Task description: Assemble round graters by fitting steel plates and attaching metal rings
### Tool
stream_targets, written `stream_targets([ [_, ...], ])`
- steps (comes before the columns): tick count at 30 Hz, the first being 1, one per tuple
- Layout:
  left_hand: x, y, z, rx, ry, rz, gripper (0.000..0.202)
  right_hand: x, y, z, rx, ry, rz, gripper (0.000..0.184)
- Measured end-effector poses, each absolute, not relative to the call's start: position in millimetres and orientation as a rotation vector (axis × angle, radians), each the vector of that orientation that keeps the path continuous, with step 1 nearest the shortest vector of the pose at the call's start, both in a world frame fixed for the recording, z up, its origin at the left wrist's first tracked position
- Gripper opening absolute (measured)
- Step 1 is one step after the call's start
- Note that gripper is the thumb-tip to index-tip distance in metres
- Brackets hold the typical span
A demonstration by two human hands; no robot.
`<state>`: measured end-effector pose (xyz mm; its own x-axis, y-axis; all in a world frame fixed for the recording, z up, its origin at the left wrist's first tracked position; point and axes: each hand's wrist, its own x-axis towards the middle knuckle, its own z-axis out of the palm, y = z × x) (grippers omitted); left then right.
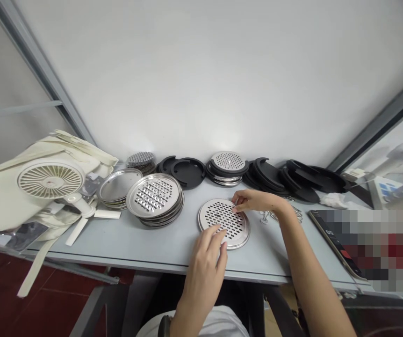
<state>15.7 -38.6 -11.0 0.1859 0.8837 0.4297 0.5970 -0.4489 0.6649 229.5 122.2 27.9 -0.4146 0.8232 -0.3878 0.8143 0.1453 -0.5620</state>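
Note:
A round metal grater disc (222, 220) with rows of slots lies flat on the table in front of me, its rim doubled as if another disc or ring sits under it. My left hand (206, 257) reaches over its near left edge, fingers stretched out and apart. At the far right edge, my right hand (255, 200) has its thumb and fingers apart, with fingertips at the rim. Left of the disc stands a stack of similar grater discs (154, 196). Small bent metal wire pieces (264, 216) lie beside my right wrist, partly hidden by it.
Along the wall are plain metal plates (120, 185), small grater plates (140, 159), black round holders (188, 172), a black holder with a grater disc (228, 161) and more black parts (269, 175). A white fan (51, 180) and cream bag (5, 196) sit left; a phone (334, 241) lies right.

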Motion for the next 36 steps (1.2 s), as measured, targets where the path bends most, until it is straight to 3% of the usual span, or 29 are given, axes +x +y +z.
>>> stream_targets([
  [10, 22.5, -42.6, -39.0, 2.367, 1.343, 1.080, 0.037, 228.2, 119.1, 34.9, -1.766, -2.332, 1.246, 0.050],
  [36, 22.9, -42.4, -32.3, 2.370, 1.326, 1.203, 0.041, 237.4, 131.4, 24.2, -1.672, -2.494, 1.228, 0.058],
])
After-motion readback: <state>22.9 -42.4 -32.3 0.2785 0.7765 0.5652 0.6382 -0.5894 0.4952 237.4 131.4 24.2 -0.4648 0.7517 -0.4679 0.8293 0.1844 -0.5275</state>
